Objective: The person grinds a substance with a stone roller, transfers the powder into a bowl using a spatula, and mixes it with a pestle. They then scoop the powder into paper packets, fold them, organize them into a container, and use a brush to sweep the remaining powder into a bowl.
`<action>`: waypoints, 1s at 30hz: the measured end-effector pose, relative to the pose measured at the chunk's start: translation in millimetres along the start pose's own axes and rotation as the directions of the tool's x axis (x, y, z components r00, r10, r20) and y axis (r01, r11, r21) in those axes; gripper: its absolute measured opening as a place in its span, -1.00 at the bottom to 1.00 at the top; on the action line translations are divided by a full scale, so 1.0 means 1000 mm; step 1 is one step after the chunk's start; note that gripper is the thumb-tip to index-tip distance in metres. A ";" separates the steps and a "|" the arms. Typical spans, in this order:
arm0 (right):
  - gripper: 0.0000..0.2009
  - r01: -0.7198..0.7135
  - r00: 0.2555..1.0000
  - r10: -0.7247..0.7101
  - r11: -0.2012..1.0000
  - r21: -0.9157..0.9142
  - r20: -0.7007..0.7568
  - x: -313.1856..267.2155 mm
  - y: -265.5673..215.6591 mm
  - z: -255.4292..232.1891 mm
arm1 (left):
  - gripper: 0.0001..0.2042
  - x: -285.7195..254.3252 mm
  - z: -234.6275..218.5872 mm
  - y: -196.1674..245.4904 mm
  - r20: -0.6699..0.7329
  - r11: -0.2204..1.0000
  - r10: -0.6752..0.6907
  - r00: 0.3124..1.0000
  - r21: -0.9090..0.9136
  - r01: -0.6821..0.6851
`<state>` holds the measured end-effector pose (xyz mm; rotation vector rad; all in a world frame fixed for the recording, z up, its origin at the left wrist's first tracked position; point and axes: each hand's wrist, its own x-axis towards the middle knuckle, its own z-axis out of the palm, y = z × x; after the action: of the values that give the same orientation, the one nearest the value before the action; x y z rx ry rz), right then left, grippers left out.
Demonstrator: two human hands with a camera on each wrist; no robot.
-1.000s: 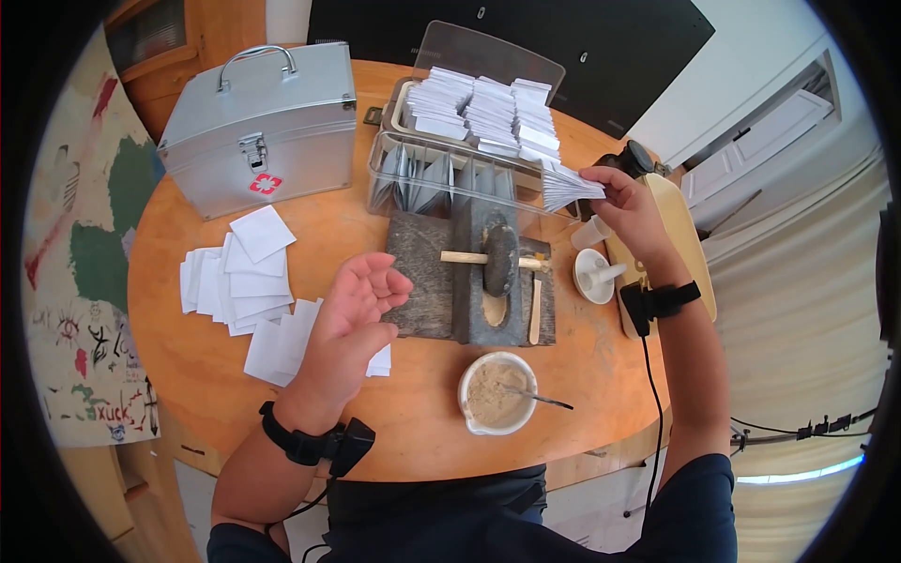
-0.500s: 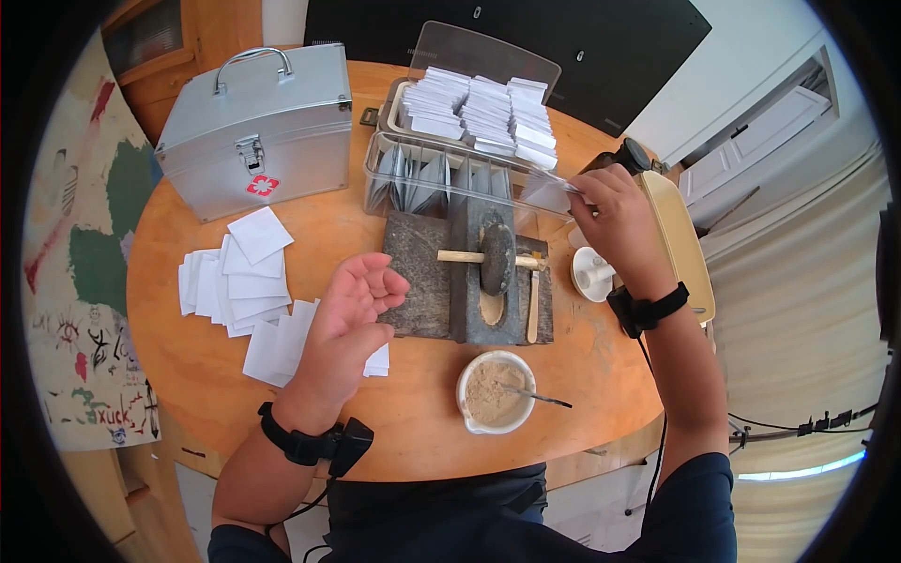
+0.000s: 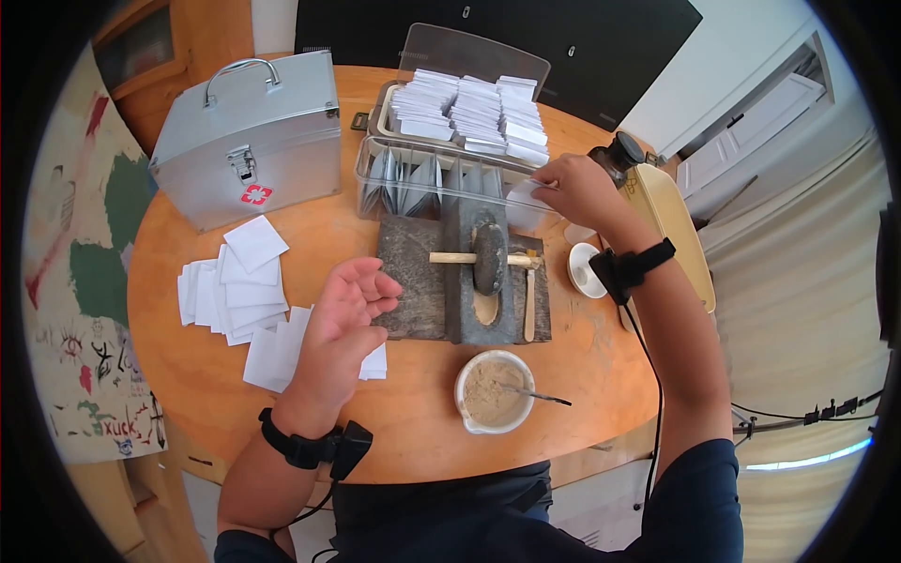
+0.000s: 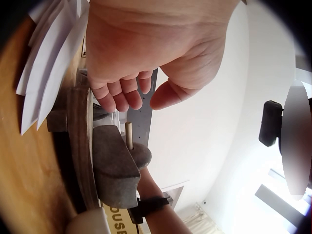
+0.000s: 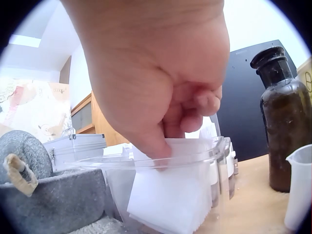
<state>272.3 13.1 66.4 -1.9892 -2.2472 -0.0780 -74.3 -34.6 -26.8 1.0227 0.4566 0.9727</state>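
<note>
My right hand (image 3: 580, 192) pinches a stack of white papers (image 5: 168, 197) inside the right end of a clear plastic box (image 3: 432, 208); in the right wrist view the thumb lies against the stack's near face. Dark-toned packets (image 3: 411, 181) stand in the box's left part. My left hand (image 3: 343, 314) is palm up with loosely bent fingers, holding nothing, above loose white papers (image 3: 272, 352) and left of a grey stone trough (image 3: 462, 310). A stone wheel (image 3: 489, 259) with a wooden axle stands in the trough.
Behind the clear box is a bin of folded white papers (image 3: 477, 108). A silver case (image 3: 253, 141) stands back left, a dark bottle (image 5: 285, 126) back right. A bowl of powder (image 3: 493, 392) sits in front, a small white bowl (image 3: 587, 272) at right.
My right hand has moved left and lowered the stack of papers from beside the clear box into its right end. My left hand has hardly moved.
</note>
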 end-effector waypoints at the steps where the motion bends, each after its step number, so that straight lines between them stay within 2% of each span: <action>1: -0.79 -0.070 0.995 0.069 0.998 0.010 0.076 0.003 -0.003 -0.001 | -0.34 0.000 0.000 0.001 -0.008 1.000 -0.003 1.000 -0.003 0.003; 2: -0.78 -0.139 0.979 0.135 0.990 0.014 0.152 0.005 -0.005 -0.001 | -0.34 0.000 0.001 0.002 -0.005 1.000 -0.003 1.000 -0.002 0.003; 5: -0.77 -0.137 0.964 0.127 0.990 0.028 0.233 0.011 -0.004 0.004 | -0.34 -0.001 0.002 0.002 -0.017 1.000 -0.014 1.000 0.004 0.014; 11: -0.72 -0.105 0.955 0.084 0.993 0.057 0.286 0.018 0.001 0.008 | -0.34 -0.001 0.002 0.001 -0.008 1.000 -0.018 1.000 0.011 0.018; 18: -0.72 -0.084 0.976 0.057 0.989 0.124 0.210 0.009 -0.002 -0.004 | -0.34 -0.001 0.001 0.002 -0.023 1.000 -0.011 1.000 -0.001 0.011; 20: -0.72 -0.135 0.982 0.128 0.990 0.042 0.138 0.005 -0.005 -0.008 | -0.34 -0.002 0.002 0.001 -0.020 1.000 -0.014 1.000 -0.006 0.014; 24: -0.74 -0.144 0.969 0.145 0.989 -0.019 0.201 0.004 -0.001 -0.004 | -0.34 0.000 0.001 0.000 -0.010 1.000 -0.008 1.000 0.003 0.008; 30: -0.81 -0.122 0.991 0.122 0.993 -0.007 0.054 -0.007 -0.007 -0.010 | -0.34 0.000 -0.003 0.000 -0.015 1.000 0.001 1.000 -0.002 -0.001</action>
<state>267.4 3.9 76.1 -2.1504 -2.1527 -0.0150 -76.3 -33.4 -28.6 1.0145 0.4670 0.9823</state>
